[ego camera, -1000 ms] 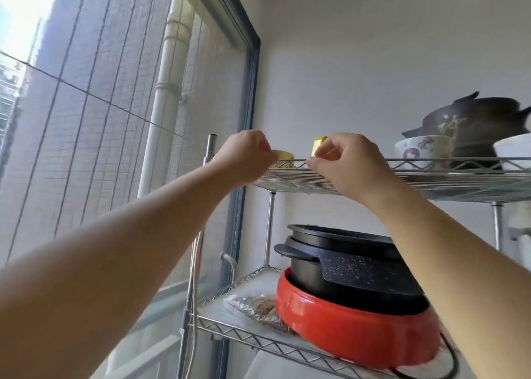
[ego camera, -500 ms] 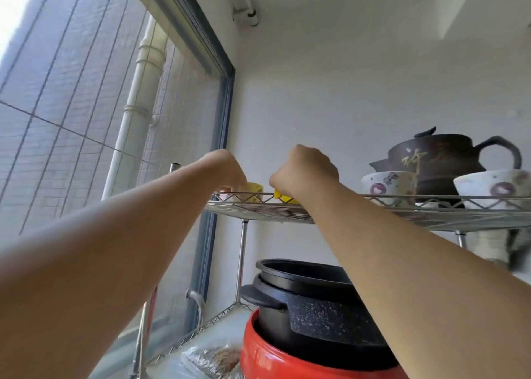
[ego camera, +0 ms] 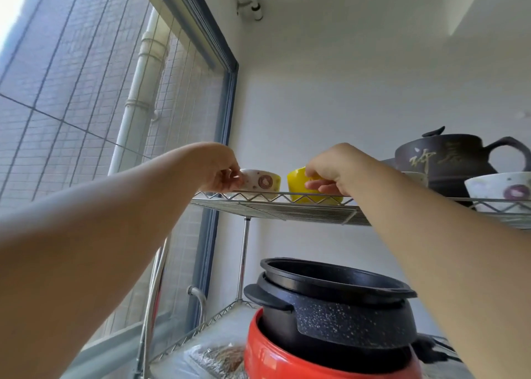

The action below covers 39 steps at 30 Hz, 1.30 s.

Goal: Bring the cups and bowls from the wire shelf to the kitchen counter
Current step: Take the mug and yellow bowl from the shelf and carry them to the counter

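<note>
- Both hands grip cups on the wire shelf [ego camera: 287,209]: my left hand [ego camera: 222,168] the spotted cup [ego camera: 263,181], my right hand [ego camera: 330,170] the yellow cup [ego camera: 297,184].
- Neither is lifted yet; a bowl [ego camera: 500,189] waits; no desk in view.

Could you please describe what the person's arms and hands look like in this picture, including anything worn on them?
Both forearms are bare as far as the frame shows, with no sleeves in view. The left hand and right hand wear no gloves, and no watch, bracelet or ring is visible.

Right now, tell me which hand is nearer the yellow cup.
Right. The right hand grips the yellow cup; the left hand is farther left, holding the white cup beside it.
</note>
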Tool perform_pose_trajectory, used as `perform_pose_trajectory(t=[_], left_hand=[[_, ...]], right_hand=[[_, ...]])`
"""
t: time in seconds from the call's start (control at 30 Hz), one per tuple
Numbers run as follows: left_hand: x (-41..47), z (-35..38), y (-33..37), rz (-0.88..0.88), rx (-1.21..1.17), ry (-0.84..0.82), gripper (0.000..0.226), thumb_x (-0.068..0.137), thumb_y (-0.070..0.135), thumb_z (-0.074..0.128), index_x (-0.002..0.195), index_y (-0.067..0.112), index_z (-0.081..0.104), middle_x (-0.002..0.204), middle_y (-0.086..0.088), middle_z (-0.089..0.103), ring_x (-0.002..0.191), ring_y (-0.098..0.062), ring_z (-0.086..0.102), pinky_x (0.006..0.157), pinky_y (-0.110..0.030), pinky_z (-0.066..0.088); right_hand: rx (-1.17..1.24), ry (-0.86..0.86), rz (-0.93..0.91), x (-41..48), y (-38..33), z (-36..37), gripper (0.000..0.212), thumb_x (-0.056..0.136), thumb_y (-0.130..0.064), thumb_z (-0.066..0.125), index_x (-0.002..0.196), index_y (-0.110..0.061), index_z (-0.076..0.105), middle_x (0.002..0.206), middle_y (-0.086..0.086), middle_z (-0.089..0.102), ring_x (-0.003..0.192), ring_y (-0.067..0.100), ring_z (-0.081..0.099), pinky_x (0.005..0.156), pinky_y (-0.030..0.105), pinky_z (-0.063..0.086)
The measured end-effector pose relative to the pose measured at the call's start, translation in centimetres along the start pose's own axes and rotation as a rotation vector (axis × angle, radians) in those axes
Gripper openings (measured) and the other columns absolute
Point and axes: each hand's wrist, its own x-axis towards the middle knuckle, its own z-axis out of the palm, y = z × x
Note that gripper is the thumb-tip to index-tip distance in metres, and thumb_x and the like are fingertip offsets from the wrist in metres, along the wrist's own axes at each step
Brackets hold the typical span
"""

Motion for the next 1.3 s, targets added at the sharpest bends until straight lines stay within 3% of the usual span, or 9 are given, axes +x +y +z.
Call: perform_pose_trajectory(t=[0.1,0.23,0.4,0.57,0.7,0.8,0.93,1.17,1.3], left_hand=[[-0.9,-0.1,-0.1,0.051,-0.146,-0.024,0.016,0.097,0.001,0.040,0.107,-0.008,0.048,0.073,-0.015,0.054,0.053,-0.014,0.053,0.034,-0.021,0.050],[-2.5,-0.6,-0.1,0.134,-0.374,-0.040,0.017,0.097,0.002,0.036,0.109,-0.005,0.045,0.074,-0.016,0.057,0.055,-0.012,0.053,0.036,-0.020,0.051],[-5.9,-1.6,-1.1,0.217,-0.529,-0.031,0.026,0.097,0.005,0.039,0.119,-0.005,0.048,0.080,-0.018,0.062,0.057,-0.013,0.058,0.042,-0.020,0.054],[-9.8,-1.8,-4.1,0.255,-0.584,-0.073,0.017,0.097,0.006,0.037,0.097,-0.004,0.052,0.077,-0.011,0.056,0.057,-0.010,0.054,0.045,-0.017,0.054],[-12.4,-1.2,-7.8,0.255,-0.580,-0.132,0.019,0.097,0.007,0.041,0.107,-0.004,0.053,0.076,-0.008,0.058,0.056,-0.009,0.057,0.047,-0.019,0.054],[-14.2,-0.1,-11.1,0.232,-0.604,-0.174,0.013,0.097,0.009,0.045,0.096,0.001,0.056,0.070,-0.007,0.058,0.048,-0.010,0.061,0.046,-0.020,0.053],[-16.4,1.7,-15.8,0.190,-0.618,-0.269,0.023,0.096,0.010,0.045,0.076,0.005,0.055,0.058,-0.006,0.065,0.044,-0.011,0.060,0.044,-0.020,0.053],[-18.8,6.0,-23.8,0.074,-0.643,-0.403,0.029,0.095,0.013,0.044,0.069,0.008,0.056,0.055,-0.004,0.065,0.042,-0.011,0.061,0.043,-0.019,0.053],[-19.9,9.2,-28.3,0.024,-0.619,-0.492,0.038,0.094,0.013,0.044,0.062,0.011,0.063,0.057,-0.003,0.064,0.044,-0.012,0.061,0.045,-0.020,0.054]], right_hand=[[0.095,0.044,-0.029,-0.7,0.3,-0.2,0.005,0.087,-0.010,0.060,0.087,-0.005,0.059,0.068,0.010,0.064,0.035,0.008,0.059,0.030,0.015,0.046],[0.145,0.111,-0.067,-1.6,0.1,-0.8,0.032,0.090,-0.035,0.060,0.085,-0.003,0.063,0.070,0.010,0.070,0.042,0.010,0.061,0.033,0.018,0.048],[0.247,0.144,-0.115,-4.1,-0.5,-2.1,0.037,0.090,-0.042,0.058,0.079,-0.008,0.061,0.073,0.009,0.071,0.033,0.007,0.060,0.032,0.016,0.045],[0.292,0.148,-0.154,-8.9,1.4,-4.0,0.035,0.088,-0.043,0.061,0.074,-0.012,0.061,0.069,0.008,0.072,0.035,0.009,0.062,0.033,0.017,0.046],[0.272,0.143,-0.171,-13.8,4.6,-4.7,0.033,0.088,-0.044,0.062,0.074,-0.014,0.063,0.058,0.002,0.073,0.035,0.009,0.061,0.035,0.019,0.048],[0.262,0.152,-0.207,-17.7,7.3,-5.1,0.030,0.088,-0.043,0.062,0.073,-0.017,0.065,0.064,0.002,0.075,0.038,0.012,0.061,0.036,0.021,0.049],[0.255,0.169,-0.209,-23.0,11.2,-5.7,0.034,0.086,-0.045,0.063,0.071,-0.016,0.072,0.072,0.004,0.077,0.039,0.014,0.062,0.037,0.020,0.048],[0.263,0.216,-0.041,-31.1,18.0,-6.5,0.032,0.066,-0.055,0.065,0.064,-0.024,0.073,0.069,0.006,0.076,0.037,0.014,0.061,0.035,0.020,0.047],[0.200,0.264,0.103,-35.4,22.1,-7.0,0.032,0.073,-0.052,0.065,0.066,-0.021,0.073,0.071,0.006,0.076,0.038,0.014,0.060,0.036,0.022,0.048]])
